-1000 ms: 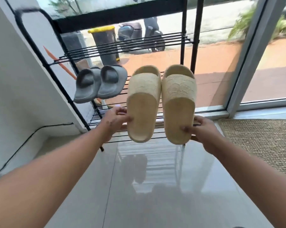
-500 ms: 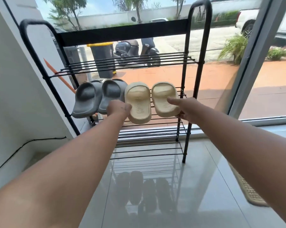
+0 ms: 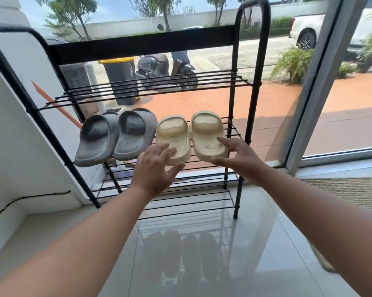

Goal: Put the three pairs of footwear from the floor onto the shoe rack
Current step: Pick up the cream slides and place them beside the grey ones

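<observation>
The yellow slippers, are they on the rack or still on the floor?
On the rack: the cream slippers rest on its middle shelf beside the grey slippers.

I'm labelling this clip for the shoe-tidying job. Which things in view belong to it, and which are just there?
Part of the job:
- shoe rack
- grey slides, on the middle shelf
- cream slides, beside them
- left hand and right hand, open at the cream pair

Just there:
- woven mat
- black cable
- bin and scooter outside

Probably a home entryway: shoe rack (image 3: 138, 48) beside glass door (image 3: 322, 82).
</observation>
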### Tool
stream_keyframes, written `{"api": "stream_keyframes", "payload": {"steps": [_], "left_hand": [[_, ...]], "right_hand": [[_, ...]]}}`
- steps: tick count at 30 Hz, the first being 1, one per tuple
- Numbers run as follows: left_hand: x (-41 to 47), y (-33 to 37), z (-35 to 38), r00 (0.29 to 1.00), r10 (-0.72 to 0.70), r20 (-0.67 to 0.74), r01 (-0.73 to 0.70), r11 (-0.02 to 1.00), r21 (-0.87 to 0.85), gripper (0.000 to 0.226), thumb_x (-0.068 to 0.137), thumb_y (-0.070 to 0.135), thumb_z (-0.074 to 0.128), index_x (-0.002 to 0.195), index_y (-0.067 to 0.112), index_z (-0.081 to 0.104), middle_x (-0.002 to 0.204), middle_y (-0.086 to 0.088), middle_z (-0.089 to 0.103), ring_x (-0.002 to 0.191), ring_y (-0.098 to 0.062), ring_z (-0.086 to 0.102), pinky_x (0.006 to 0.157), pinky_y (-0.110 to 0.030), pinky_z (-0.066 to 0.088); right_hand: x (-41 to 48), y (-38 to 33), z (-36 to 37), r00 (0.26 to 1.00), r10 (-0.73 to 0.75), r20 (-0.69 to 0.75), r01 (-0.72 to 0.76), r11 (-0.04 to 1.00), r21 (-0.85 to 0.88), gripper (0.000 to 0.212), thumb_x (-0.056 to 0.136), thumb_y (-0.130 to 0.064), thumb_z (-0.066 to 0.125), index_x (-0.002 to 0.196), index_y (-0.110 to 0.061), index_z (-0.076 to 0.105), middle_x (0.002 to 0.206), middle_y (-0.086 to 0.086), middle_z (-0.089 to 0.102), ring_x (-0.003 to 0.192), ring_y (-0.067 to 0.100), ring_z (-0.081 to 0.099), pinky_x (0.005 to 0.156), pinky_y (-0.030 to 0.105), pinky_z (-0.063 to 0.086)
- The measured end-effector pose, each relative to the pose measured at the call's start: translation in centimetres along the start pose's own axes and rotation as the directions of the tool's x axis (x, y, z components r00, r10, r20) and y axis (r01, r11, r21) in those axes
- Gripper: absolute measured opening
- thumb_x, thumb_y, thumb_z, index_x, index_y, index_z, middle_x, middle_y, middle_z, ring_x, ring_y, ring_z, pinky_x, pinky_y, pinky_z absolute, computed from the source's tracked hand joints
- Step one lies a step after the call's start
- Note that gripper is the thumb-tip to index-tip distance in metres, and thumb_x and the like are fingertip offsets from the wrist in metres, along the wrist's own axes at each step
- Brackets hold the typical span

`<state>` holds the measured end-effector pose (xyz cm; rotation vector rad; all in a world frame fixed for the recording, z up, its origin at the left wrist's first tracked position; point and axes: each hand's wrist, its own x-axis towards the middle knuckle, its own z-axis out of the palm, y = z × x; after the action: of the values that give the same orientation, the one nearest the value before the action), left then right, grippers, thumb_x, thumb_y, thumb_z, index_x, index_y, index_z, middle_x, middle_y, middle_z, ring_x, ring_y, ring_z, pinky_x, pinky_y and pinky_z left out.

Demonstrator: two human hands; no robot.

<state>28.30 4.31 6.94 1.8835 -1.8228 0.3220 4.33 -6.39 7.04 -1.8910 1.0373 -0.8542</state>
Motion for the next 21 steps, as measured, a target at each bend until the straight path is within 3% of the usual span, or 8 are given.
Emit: {"api": "stream_keyframes", "payload": {"steps": [3, 6, 9, 12, 15, 18, 21], "left_hand": [[1.2, -0.4, 0.6, 0.997, 0.024, 0.073, -0.027, 0.999, 0.036, 0.052, 0.094, 0.048, 0.047, 0.134, 0.015, 0.056, 0.144, -0.011, 0.051, 0.139, -0.029, 0.039, 0.114, -0.041, 0.028], [3.1, -0.6, 0.9, 0.984, -0.054, 0.17, 0.049, 0.998, 0.034, 0.051, 0.099, 0.043, 0.041, 0.141, 0.015, 0.046, 0.154, -0.011, 0.039, 0.147, -0.029, 0.025, 0.12, -0.045, 0.016], [4.7, -0.4, 1.2, 0.964, -0.099, 0.247, 0.084, 0.994, 0.073, 0.052, 0.1, 0.042, 0.037, 0.144, 0.015, 0.042, 0.157, -0.012, 0.033, 0.149, -0.031, 0.018, 0.121, -0.049, 0.011], [5.3, 0.3, 1.6, 0.952, -0.144, 0.27, 0.131, 0.989, 0.064, 0.051, 0.1, 0.04, 0.038, 0.143, 0.012, 0.041, 0.157, -0.015, 0.032, 0.15, -0.034, 0.017, 0.121, -0.053, 0.01], [4.2, 1.1, 1.7, 0.982, -0.137, 0.133, 0.135, 0.991, 0.024, 0.047, 0.097, 0.033, 0.045, 0.137, 0.007, 0.048, 0.154, -0.019, 0.035, 0.15, -0.04, 0.012, 0.121, -0.055, 0.008], [1.8, 2.3, 2.2, 0.984, 0.067, -0.164, -0.068, 0.998, 0.0, 0.03, 0.087, 0.012, 0.056, 0.114, 0.001, 0.064, 0.136, -0.023, 0.054, 0.143, -0.047, 0.029, 0.117, -0.062, 0.016], [-0.7, 3.6, 4.0, 0.895, 0.329, -0.3, -0.344, 0.939, 0.002, 0.016, 0.08, 0.0, 0.058, 0.093, 0.0, 0.067, 0.117, -0.024, 0.063, 0.135, -0.046, 0.043, 0.115, -0.061, 0.022]], "right_hand": [[1.3, -0.3, 0.4, 0.995, -0.014, -0.099, 0.007, 0.998, -0.069, 0.077, 0.069, -0.041, 0.084, 0.136, -0.02, 0.054, 0.135, 0.003, 0.055, 0.116, 0.018, 0.054, 0.099, 0.035, 0.044], [2.7, -0.5, 0.6, 0.991, 0.007, -0.137, -0.022, 0.994, -0.112, 0.069, 0.073, -0.037, 0.082, 0.134, -0.018, 0.057, 0.134, 0.006, 0.06, 0.112, 0.017, 0.055, 0.1, 0.037, 0.045], [3.8, -0.6, 0.7, 0.985, 0.018, -0.172, -0.043, 0.989, -0.142, 0.065, 0.072, -0.038, 0.082, 0.131, -0.019, 0.059, 0.131, 0.004, 0.062, 0.105, 0.016, 0.057, 0.096, 0.035, 0.047], [4.1, -0.6, 0.9, 0.984, 0.015, -0.176, -0.043, 0.986, -0.159, 0.066, 0.071, -0.04, 0.082, 0.13, -0.019, 0.06, 0.132, 0.003, 0.061, 0.112, 0.02, 0.059, 0.099, 0.039, 0.048], [3.2, -0.4, 0.7, 0.979, -0.053, -0.199, 0.016, 0.983, -0.184, 0.068, 0.071, -0.041, 0.081, 0.132, -0.02, 0.058, 0.132, 0.004, 0.058, 0.103, 0.017, 0.058, 0.087, 0.028, 0.049], [1.0, 0.5, -0.3, 0.959, -0.151, -0.24, 0.087, 0.963, -0.257, 0.059, 0.074, -0.038, 0.079, 0.127, -0.02, 0.061, 0.125, 0.002, 0.059, 0.092, 0.011, 0.058, 0.071, 0.01, 0.041], [-2.0, 1.9, -2.4, 0.97, -0.133, -0.203, 0.072, 0.957, -0.283, 0.048, 0.076, -0.034, 0.077, 0.12, -0.017, 0.065, 0.106, 0.001, 0.069, 0.086, 0.013, 0.064, 0.079, 0.024, 0.054]]}}
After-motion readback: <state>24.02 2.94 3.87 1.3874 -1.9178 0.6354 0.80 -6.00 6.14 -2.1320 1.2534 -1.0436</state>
